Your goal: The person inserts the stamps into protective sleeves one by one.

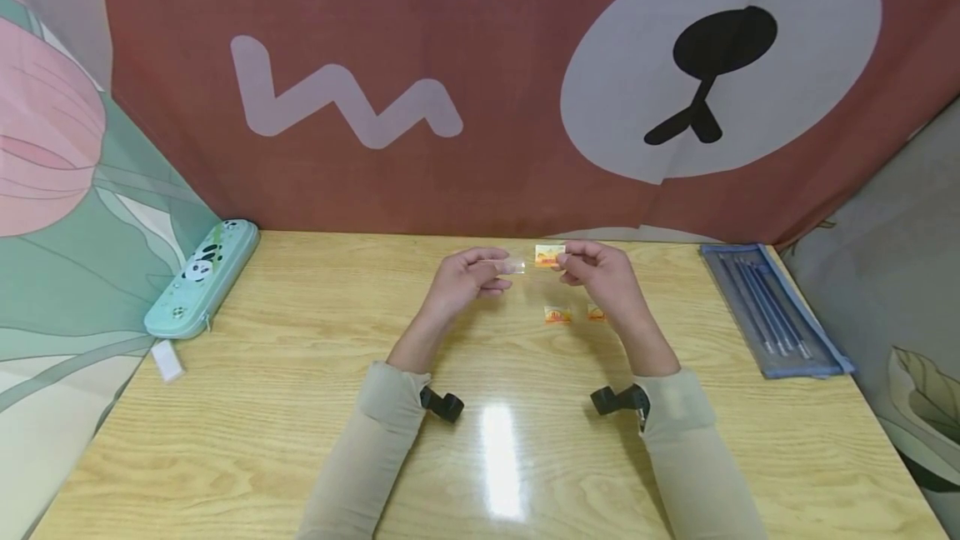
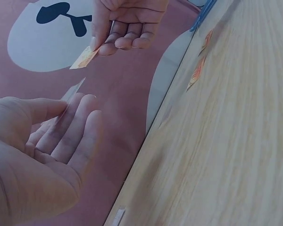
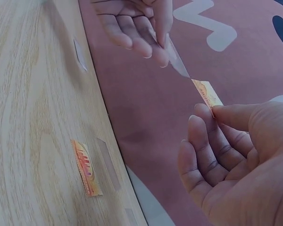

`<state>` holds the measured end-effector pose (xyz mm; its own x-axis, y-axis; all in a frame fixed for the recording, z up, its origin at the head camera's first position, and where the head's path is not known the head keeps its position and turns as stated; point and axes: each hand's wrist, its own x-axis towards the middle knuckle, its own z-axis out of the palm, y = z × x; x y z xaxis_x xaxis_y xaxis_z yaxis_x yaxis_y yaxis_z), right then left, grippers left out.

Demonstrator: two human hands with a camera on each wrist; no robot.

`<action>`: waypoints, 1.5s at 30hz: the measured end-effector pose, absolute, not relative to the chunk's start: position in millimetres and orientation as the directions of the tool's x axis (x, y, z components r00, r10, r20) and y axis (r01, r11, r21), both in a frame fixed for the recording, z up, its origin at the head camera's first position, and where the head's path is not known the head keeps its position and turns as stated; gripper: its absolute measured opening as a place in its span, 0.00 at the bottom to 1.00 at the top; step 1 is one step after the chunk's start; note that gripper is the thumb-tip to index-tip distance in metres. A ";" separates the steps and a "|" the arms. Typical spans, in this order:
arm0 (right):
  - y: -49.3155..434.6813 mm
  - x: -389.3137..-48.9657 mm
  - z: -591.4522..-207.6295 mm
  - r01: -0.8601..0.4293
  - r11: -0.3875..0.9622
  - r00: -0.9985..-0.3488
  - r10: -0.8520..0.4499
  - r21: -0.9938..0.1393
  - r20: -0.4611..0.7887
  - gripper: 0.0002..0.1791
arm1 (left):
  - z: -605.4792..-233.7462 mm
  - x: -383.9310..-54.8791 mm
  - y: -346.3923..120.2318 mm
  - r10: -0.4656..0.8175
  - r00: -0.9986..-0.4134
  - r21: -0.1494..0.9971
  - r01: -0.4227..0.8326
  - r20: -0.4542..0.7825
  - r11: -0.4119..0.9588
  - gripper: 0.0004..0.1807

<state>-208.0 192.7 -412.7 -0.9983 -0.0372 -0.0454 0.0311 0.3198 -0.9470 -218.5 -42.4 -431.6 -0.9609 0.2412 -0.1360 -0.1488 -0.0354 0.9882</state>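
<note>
Between thumb and fingers, my left hand pinches a small clear plastic piece, thin and flat in the left wrist view. My right hand pinches a small yellow-and-orange printed packet by its edge. Both pieces are held up over the back of the table, and their near ends face each other with a narrow gap in the head view. Below my hands, one similar orange packet lies flat on the wood, and a second orange packet is partly covered by my right hand.
At the back left lies a mint panda pencil case, with a white block near it. A blue-edged mesh pouch of pencils lies on the right. Another thin clear piece rests near the table's back edge, before the printed cloth.
</note>
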 end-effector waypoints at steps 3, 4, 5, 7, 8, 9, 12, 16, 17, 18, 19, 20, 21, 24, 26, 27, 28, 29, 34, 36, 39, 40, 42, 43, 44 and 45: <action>192.5 -207.1 -413.1 0.032 0.314 -0.998 -0.041 -0.949 -0.047 0.19 | -432.0 -217.9 -42.3 0.227 -0.965 0.987 -0.149 -0.133 -0.054 0.16; 192.4 -207.0 -413.6 0.033 0.311 -0.998 -0.041 -0.950 -0.048 0.19 | -432.2 -217.7 -42.6 0.222 -0.966 0.988 -0.146 -0.130 -0.058 0.15; 192.3 -207.0 -414.1 0.033 0.312 -0.998 -0.041 -0.949 -0.048 0.18 | -432.2 -217.4 -42.7 0.219 -0.967 0.987 -0.145 -0.128 -0.064 0.15; 192.1 -206.9 -414.6 0.034 0.313 -0.998 -0.039 -0.949 -0.049 0.18 | -432.4 -217.1 -43.0 0.211 -0.969 0.987 -0.144 -0.126 -0.073 0.14; 191.7 -206.8 -414.9 0.038 0.310 -0.998 -0.035 -0.950 -0.052 0.18 | -432.4 -217.0 -43.1 0.208 -0.970 0.986 -0.145 -0.126 -0.077 0.14; 191.6 -206.6 -415.1 0.039 0.310 -0.998 -0.036 -0.950 -0.053 0.18 | -432.5 -216.9 -43.2 0.205 -0.971 0.986 -0.145 -0.126 -0.079 0.13; 191.7 -206.1 -415.4 0.035 0.309 -0.998 -0.039 -0.950 -0.050 0.18 | -432.2 -216.8 -43.5 0.204 -0.971 0.988 -0.138 -0.120 -0.074 0.12; 192.1 -205.8 -415.3 0.030 0.315 -0.998 -0.043 -0.949 -0.045 0.19 | -432.3 -217.4 -44.1 0.206 -0.972 0.990 -0.126 -0.112 -0.058 0.13; 192.1 -206.0 -415.3 0.027 0.321 -0.998 -0.045 -0.947 -0.044 0.20 | -432.5 -217.5 -44.3 0.204 -0.973 0.991 -0.125 -0.111 -0.056 0.13; 191.8 -205.9 -414.9 0.026 0.322 -0.998 -0.046 -0.946 -0.043 0.20 | -432.5 -217.6 -44.4 0.204 -0.973 0.991 -0.124 -0.111 -0.051 0.13; 191.9 -206.2 -415.0 0.024 0.327 -0.998 -0.048 -0.945 -0.042 0.20 | -432.6 -217.7 -44.4 0.203 -0.973 0.991 -0.123 -0.111 -0.049 0.13; 191.7 -206.5 -415.2 0.024 0.328 -0.998 -0.047 -0.944 -0.042 0.20 | -432.7 -217.7 -44.5 0.203 -0.973 0.991 -0.123 -0.110 -0.049 0.13; 191.5 -206.7 -415.4 0.024 0.332 -0.998 -0.047 -0.943 -0.042 0.19 | -432.7 -217.5 -44.5 0.203 -0.973 0.991 -0.121 -0.109 -0.051 0.13; 191.0 -206.8 -415.1 0.022 0.336 -0.998 -0.049 -0.942 -0.041 0.19 | -432.7 -217.6 -44.0 0.204 -0.974 0.991 -0.117 -0.104 -0.057 0.13; 190.7 -207.3 -415.3 0.024 0.329 -0.998 -0.047 -0.944 -0.041 0.18 | -432.4 -217.7 -43.8 0.200 -0.974 0.991 -0.120 -0.105 -0.063 0.15; 190.5 -207.5 -415.0 0.021 0.327 -0.998 -0.049 -0.945 -0.039 0.17 | -432.1 -217.9 -43.6 0.198 -0.974 0.990 -0.121 -0.106 -0.066 0.16; 190.3 -207.8 -414.7 0.019 0.324 -0.998 -0.050 -0.946 -0.037 0.17 | -431.9 -218.2 -43.3 0.196 -0.975 0.990 -0.122 -0.107 -0.066 0.16; 189.9 -208.1 -414.6 0.018 0.319 -0.998 -0.050 -0.948 -0.036 0.16 | -431.6 -218.5 -43.0 0.194 -0.975 0.990 -0.123 -0.108 -0.067 0.17; 189.2 -208.7 -414.6 0.017 0.306 -0.998 -0.048 -0.952 -0.034 0.15 | -429.9 -219.0 -41.8 0.185 -0.975 0.989 -0.135 -0.121 -0.067 0.15; 189.5 -208.3 -415.2 0.019 0.306 -0.998 -0.049 -0.952 -0.036 0.15 | -429.9 -218.5 -41.4 0.182 -0.975 0.988 -0.142 -0.128 -0.066 0.14; 189.8 -208.2 -415.6 0.025 0.310 -0.998 -0.047 -0.950 -0.042 0.16 | -429.4 -217.9 -41.1 0.183 -0.974 0.987 -0.146 -0.133 -0.060 0.14; 190.0 -208.6 -415.8 0.025 0.314 -0.998 -0.047 -0.949 -0.042 0.16 | -429.2 -218.0 -40.9 0.184 -0.974 0.988 -0.146 -0.133 -0.059 0.14; 189.9 -209.0 -415.5 0.024 0.312 -0.998 -0.045 -0.950 -0.040 0.16 | -429.0 -218.5 -40.7 0.183 -0.975 0.989 -0.137 -0.126 -0.052 0.16; 189.5 -209.2 -415.2 0.023 0.308 -0.998 -0.043 -0.951 -0.038 0.15 | -428.9 -218.8 -40.6 0.180 -0.976 0.990 -0.133 -0.123 -0.050 0.16; 189.4 -209.4 -415.3 0.021 0.307 -0.999 -0.042 -0.952 -0.035 0.15 | -428.9 -219.1 -40.5 0.175 -0.977 0.990 -0.130 -0.120 -0.049 0.17; 189.2 -209.5 -415.2 0.020 0.303 -0.998 -0.043 -0.953 -0.034 0.15 | -428.8 -219.3 -40.5 0.170 -0.978 0.990 -0.129 -0.118 -0.050 0.17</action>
<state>-209.5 189.2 -415.2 -0.9985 -0.0428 -0.0345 0.0199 0.3026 -0.9529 -219.3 -40.5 -428.8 -0.9783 0.1700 -0.1184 -0.1286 -0.0504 0.9904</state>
